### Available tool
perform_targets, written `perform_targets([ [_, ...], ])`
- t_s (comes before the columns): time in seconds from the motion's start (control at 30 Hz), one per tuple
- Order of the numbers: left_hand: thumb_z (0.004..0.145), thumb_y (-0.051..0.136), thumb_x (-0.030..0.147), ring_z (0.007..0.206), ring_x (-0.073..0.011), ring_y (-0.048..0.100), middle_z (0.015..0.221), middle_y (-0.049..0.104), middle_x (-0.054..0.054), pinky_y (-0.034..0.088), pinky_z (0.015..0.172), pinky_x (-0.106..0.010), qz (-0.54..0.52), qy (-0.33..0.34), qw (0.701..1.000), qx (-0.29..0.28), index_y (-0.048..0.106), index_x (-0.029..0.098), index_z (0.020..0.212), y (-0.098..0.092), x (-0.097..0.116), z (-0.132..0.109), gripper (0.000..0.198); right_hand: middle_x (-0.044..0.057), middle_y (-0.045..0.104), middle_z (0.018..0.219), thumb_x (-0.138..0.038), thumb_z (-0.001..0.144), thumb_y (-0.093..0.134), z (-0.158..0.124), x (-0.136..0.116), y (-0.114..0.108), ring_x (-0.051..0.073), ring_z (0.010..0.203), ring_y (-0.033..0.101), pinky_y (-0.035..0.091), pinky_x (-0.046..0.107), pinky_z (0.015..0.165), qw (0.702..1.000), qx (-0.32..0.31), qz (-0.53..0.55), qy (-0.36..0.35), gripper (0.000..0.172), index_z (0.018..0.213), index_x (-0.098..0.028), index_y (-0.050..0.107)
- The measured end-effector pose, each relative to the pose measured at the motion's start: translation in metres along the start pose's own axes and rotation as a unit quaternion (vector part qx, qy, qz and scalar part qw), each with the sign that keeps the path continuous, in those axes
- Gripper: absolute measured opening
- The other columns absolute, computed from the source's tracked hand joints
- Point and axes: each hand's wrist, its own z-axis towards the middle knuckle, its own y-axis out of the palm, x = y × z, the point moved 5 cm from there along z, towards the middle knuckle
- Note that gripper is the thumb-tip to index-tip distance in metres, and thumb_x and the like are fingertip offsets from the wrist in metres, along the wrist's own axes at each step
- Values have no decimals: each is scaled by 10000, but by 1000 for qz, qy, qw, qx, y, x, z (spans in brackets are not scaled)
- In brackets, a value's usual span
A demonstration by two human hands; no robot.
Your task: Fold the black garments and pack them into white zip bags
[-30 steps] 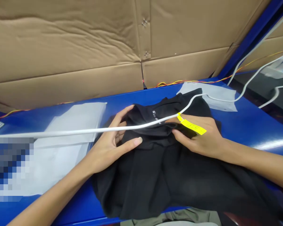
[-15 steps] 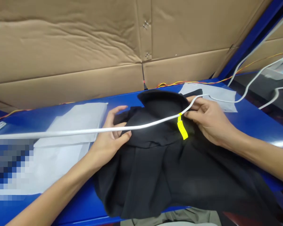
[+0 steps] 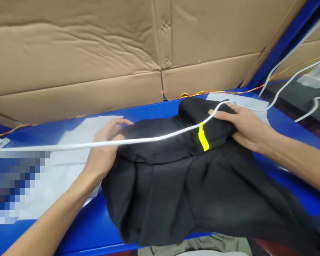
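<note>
A black garment [image 3: 162, 192] is spread over the blue tabletop, with a seam running across it below a folded upper band. At its left edge is my left hand [image 3: 104, 145], index finger stretched along the top and fingers loosely apart, touching the cloth. My right hand [image 3: 246, 124] grips the raised upper right part of the garment, thumb on the near face and the other fingers mostly hidden behind it. A white cable [image 3: 157, 138] with a yellow tag [image 3: 203, 140] passes in front of the garment and both hands.
White sheets [image 3: 66, 174] lie on the blue table [image 3: 80, 231] at left, and another white sheet [image 3: 256, 105] lies behind my right hand. Cardboard panels [image 3: 82, 46] stand along the back. Twisted red and yellow wires [image 3: 200, 93] run along their foot.
My left hand has shifted left to the garment's edge. My right hand has moved slightly right and up, and the curved upper flap now lies folded over under its thumb.
</note>
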Motion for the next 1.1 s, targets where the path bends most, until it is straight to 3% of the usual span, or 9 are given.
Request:
perform_targets([
  [0.13, 804, 742, 524, 1407, -381, 600, 1392, 732, -51, 457, 1228, -519, 16, -28, 999, 4, 724, 252, 1199, 1, 1, 1, 479, 70, 819, 1068, -299, 669, 944, 8, 2, -21, 313, 1031, 762, 654, 450, 951, 995, 13, -103, -9, 415, 1044, -239, 776],
  [0.23, 797, 793, 529, 1424, -376, 593, 1462, 702, -56, 430, 1251, -530, 65, -33, 997, 7, 708, 267, 1319, -1, 0, 2, 591, 83, 808, 1045, -283, 617, 974, 12, -5, -37, 320, 1029, 740, 631, 453, 948, 982, 46, -178, -39, 462, 1033, -213, 787],
  [0.4, 849, 748, 554, 1405, -369, 615, 1404, 737, -40, 436, 1249, -512, 110, -7, 994, 10, 739, 276, 1283, -7, -5, 7, 515, 48, 762, 1285, -265, 594, 946, 14, -26, -39, 297, 1169, 706, 583, 414, 1019, 952, -36, -271, -133, 732, 1287, -321, 716],
  [0.47, 856, 735, 585, 1384, -372, 631, 1365, 753, -20, 465, 1224, -496, 117, -6, 993, 6, 750, 292, 1247, -7, -8, 8, 489, 53, 772, 1268, -285, 593, 938, 15, -24, -41, 308, 1155, 718, 594, 420, 1001, 961, -63, -254, -89, 654, 1217, -319, 746],
  [0.6, 896, 693, 587, 1371, -369, 639, 1377, 749, -43, 469, 1218, -491, 117, 29, 993, 6, 743, 286, 1241, -8, -9, 10, 460, 69, 813, 1048, -324, 586, 943, 14, -17, -45, 317, 1019, 758, 636, 423, 884, 975, -79, -208, 3, 479, 1032, -269, 777],
  [0.7, 960, 615, 545, 1359, -354, 648, 1362, 759, -22, 489, 1193, -478, 134, 39, 990, 19, 750, 289, 1236, -9, -10, 11, 399, 57, 814, 1052, -344, 571, 956, 16, -20, -48, 318, 1046, 747, 620, 433, 909, 968, -45, -246, -36, 505, 1039, -268, 782],
  [0.83, 1023, 510, 487, 1321, -325, 677, 1329, 776, 8, 513, 1160, -441, 175, 68, 982, 25, 760, 265, 1238, -8, -7, 12, 398, 89, 796, 1098, -381, 677, 907, 22, -19, -52, 309, 1017, 734, 603, 443, 891, 950, -5, -293, -107, 413, 1031, -225, 762],
  [1.0, 1032, 489, 453, 1318, -324, 662, 1325, 765, -49, 479, 1186, -466, 181, 125, 974, 51, 745, 250, 1185, -7, 8, 7, 361, 93, 783, 1129, -339, 778, 867, 22, -24, -51, 254, 950, 716, 571, 384, 836, 927, 40, -314, -201, 537, 1278, -255, 689],
  [1.1, 999, 494, 393, 1276, -314, 672, 1272, 762, -37, 478, 1169, -465, 173, 149, 971, 67, 702, 258, 1121, -8, 15, 3, 276, 89, 789, 1083, -336, 788, 867, 19, -28, -51, 238, 876, 688, 545, 399, 840, 905, 66, -368, -206, 456, 1221, -254, 748],
])
